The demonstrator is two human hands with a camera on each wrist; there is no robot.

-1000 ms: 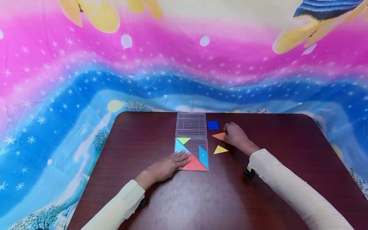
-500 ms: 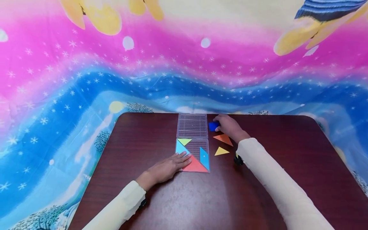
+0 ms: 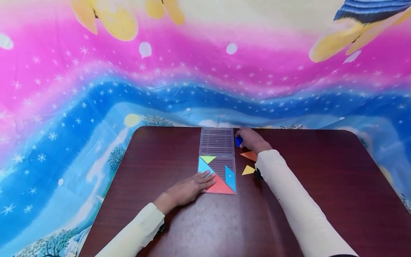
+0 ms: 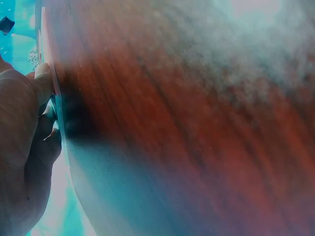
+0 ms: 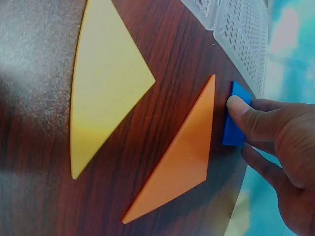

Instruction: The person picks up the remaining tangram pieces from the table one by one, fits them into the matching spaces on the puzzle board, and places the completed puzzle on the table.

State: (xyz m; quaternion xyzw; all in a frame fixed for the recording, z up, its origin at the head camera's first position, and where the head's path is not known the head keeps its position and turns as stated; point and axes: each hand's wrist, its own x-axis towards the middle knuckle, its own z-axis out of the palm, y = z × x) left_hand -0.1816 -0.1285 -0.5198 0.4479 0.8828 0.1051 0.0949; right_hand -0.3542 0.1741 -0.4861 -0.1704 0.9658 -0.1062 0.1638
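My right hand point(image 3: 255, 140) pinches a dark blue square tangram piece point(image 3: 238, 142) at the far side of the table. In the right wrist view the thumb lies over the blue square's face, with other fingers behind it. My left hand point(image 3: 186, 189) rests flat, fingers extended, over the lower left of a gridded clear tray point(image 3: 221, 162). Inside the tray lie a light green triangle point(image 3: 208, 159), a light blue triangle point(image 3: 203, 165), a red triangle point(image 3: 221, 186) and a blue parallelogram point(image 3: 230, 179). The fingers partly cover the light blue and red triangles.
Right of the tray, an orange triangle point(image 5: 184, 157) and a yellow triangle point(image 5: 106, 88) lie on the brown table point(image 3: 154, 157). A second gridded clear panel point(image 3: 217, 142) adjoins the tray's far edge. Behind the table hangs a patterned cloth point(image 3: 192, 71).
My right hand has left the orange triangle, moved away toward the table's far side and taken hold of the blue square, which now looks tilted. The left hand stays on the tray.
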